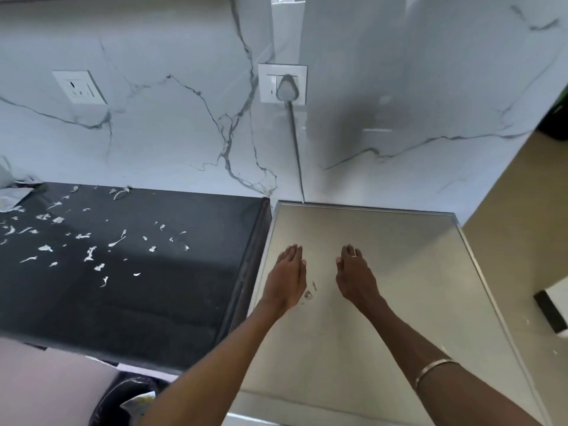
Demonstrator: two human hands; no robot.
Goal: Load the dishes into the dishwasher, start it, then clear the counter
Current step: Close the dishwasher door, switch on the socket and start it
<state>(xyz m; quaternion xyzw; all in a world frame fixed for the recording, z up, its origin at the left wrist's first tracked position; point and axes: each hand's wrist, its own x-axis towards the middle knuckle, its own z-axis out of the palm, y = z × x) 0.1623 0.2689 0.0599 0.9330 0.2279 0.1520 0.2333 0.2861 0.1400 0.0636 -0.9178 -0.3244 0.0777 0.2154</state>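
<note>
grip: left hand (pixel 287 276) and right hand (pixel 356 276) both flat, released, holding nothing | scraps (pixel 89 253) litter the black surface (pixel 153 302) at 9 o'clock — light, flimsy, likely better swept together than pinched | steel top (pixel 399 256) under the palms.

The bin (pixel 123 401) is cut by the bottom edge, and its contents are too blurred to identify.
</note>
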